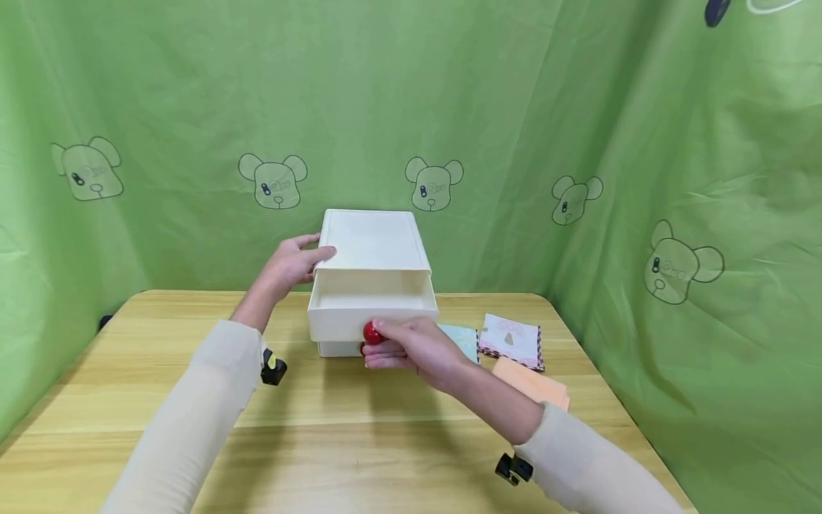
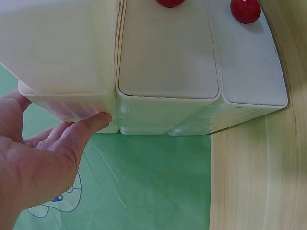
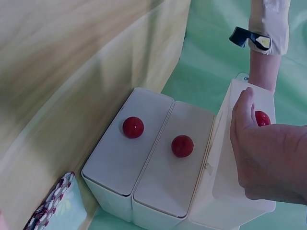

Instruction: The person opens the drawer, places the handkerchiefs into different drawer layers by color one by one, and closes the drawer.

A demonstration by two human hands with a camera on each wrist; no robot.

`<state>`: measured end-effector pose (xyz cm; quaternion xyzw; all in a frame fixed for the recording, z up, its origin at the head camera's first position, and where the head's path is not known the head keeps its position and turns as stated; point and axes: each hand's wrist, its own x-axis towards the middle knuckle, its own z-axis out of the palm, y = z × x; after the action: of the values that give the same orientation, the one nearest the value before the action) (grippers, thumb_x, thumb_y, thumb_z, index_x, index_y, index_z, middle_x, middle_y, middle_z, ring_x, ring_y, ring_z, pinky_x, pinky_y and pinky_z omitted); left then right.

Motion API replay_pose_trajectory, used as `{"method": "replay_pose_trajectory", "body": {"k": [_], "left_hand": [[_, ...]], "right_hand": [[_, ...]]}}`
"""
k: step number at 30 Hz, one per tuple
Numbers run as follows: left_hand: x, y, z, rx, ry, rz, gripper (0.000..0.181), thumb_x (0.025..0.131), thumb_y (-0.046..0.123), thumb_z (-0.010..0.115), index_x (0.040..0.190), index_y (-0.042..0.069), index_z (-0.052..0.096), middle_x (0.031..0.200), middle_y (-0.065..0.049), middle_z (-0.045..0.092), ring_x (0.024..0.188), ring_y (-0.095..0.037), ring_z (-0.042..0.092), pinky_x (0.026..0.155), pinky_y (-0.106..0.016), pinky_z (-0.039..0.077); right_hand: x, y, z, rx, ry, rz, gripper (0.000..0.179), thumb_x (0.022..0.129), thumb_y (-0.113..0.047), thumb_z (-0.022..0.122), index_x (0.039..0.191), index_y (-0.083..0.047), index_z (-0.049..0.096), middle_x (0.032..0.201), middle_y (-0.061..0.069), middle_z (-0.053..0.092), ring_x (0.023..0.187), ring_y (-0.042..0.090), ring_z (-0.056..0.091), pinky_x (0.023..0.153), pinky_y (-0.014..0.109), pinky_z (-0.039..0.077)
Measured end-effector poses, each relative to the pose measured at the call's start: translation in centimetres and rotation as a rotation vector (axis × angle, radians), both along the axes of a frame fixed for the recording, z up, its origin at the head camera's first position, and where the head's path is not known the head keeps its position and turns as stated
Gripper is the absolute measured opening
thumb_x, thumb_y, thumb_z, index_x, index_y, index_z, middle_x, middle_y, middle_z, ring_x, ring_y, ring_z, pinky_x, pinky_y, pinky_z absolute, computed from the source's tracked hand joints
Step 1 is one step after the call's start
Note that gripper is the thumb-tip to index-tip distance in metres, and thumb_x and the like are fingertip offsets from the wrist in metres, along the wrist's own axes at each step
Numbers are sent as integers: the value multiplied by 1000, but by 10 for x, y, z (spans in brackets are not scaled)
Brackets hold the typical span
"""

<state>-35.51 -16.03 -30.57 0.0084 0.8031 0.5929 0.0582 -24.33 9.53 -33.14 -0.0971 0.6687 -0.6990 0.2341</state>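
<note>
A white drawer cabinet stands on the table, and its top drawer is pulled partway out. My right hand pinches the red knob on that drawer's front. In the right wrist view, the right hand partly covers the knob, while two lower drawers with red knobs sit shut. My left hand rests on the cabinet's upper left edge, its thumb on the top. Up close, the left hand presses its fingers against the cabinet's side.
Right of the cabinet lie a folded light-blue cloth, a folded pale cloth with checked trim and a folded orange cloth, partly behind my right forearm. A green curtain with bear prints surrounds the wooden table.
</note>
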Motion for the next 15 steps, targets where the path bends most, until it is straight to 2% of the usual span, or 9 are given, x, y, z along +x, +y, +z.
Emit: {"method": "replay_pose_trajectory", "body": {"k": [7,15], "left_hand": [[-1,1,0,3,-2,-3,79,98,38,66,162,16,25,144,-16,56,128,-33,57,109,-43,51],[0,-1,1,12,-5,-9,81,97,38,67,162,17,24,149,-17,52,132,-34,55,111,-43,49]], "right_hand": [[13,3,-1,11,20,30,41,105,-22,57,127,12,62,104,19,76,92,21,76,91,35,61],[27,6,-4,20,5,50,43,103,-24,59,128,12,61,105,19,75,94,21,75,93,36,60]]}}
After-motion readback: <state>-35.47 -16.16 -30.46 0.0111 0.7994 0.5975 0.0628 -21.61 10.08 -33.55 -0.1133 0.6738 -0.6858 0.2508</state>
